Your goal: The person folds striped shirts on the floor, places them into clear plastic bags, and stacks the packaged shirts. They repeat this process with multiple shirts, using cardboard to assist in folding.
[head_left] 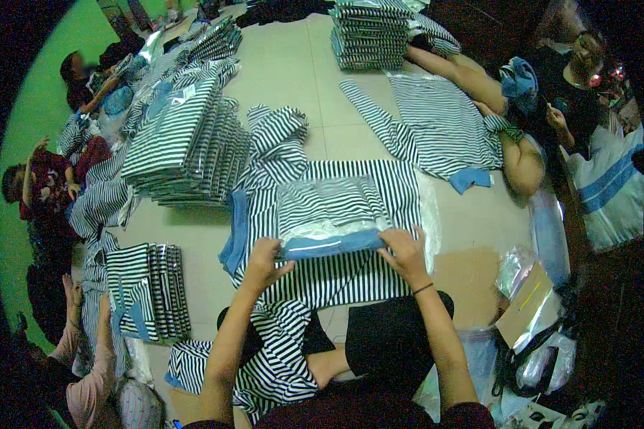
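Note:
In front of me lies a folded black-and-white striped shirt point(329, 204) in a clear plastic bag, with a blue denim band along its near edge. My left hand point(267, 263) pinches the near left corner of this bagged shirt. On the near right corner my right hand point(406, 254) is closed, its thumb reaching inward and one finger raised. Beneath the bag a larger striped shirt point(365, 279) is spread flat on the floor, with a blue denim piece point(237, 232) at its left. Another striped garment point(279, 350) lies across my lap.
Tall stacks of bagged striped shirts stand at left point(172, 139), lower left point(139, 286) and far right point(368, 36). A co-worker's arms point(472, 79) reach over a flat striped shirt point(447, 118). Cardboard point(465, 282) and plastic bags point(544, 368) lie at right. People sit along the left.

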The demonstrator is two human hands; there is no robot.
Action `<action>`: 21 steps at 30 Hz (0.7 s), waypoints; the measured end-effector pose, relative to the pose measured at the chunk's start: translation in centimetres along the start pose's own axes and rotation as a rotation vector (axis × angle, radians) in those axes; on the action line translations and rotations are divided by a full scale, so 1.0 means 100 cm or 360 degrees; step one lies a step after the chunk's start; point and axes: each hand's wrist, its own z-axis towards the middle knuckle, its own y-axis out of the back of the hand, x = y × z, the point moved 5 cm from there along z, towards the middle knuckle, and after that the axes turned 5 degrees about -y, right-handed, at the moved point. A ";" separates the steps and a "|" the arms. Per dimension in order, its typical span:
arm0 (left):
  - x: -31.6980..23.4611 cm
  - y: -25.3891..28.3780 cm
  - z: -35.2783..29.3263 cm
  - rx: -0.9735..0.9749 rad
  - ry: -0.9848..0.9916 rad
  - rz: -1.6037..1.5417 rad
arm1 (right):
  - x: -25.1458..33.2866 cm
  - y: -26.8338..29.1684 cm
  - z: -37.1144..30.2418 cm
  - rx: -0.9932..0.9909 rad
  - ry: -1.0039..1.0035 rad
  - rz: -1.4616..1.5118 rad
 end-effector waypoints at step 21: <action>0.008 -0.143 -0.031 0.0436 0.0574 0.0589 | 0.036 -0.142 -0.050 0.0499 -0.0778 -0.0048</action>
